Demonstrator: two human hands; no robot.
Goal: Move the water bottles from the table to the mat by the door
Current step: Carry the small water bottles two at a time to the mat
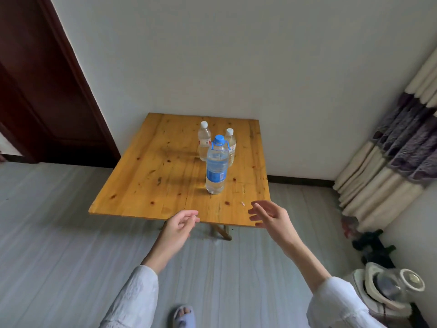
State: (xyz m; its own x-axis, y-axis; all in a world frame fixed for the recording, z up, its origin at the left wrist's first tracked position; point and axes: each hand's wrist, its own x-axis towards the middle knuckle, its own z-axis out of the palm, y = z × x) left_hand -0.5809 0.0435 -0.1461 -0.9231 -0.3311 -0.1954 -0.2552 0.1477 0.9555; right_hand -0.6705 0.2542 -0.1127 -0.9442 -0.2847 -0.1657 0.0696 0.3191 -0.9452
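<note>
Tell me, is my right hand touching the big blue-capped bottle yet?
Apart. The head view shows bare table between the right hand and the blue-capped bottle.

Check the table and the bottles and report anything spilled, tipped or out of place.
Nothing stands out. The blue-capped bottle and two white-capped bottles stand upright and capped on the dry wooden table.

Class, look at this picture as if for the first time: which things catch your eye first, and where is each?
The big bottle with the blue cap stands upright in the middle of the yellow wooden table, with two smaller white-capped bottles close behind it. Below, the left hand and right hand reach, open and empty, over the table's near edge. A dark red door fills the upper left.
</note>
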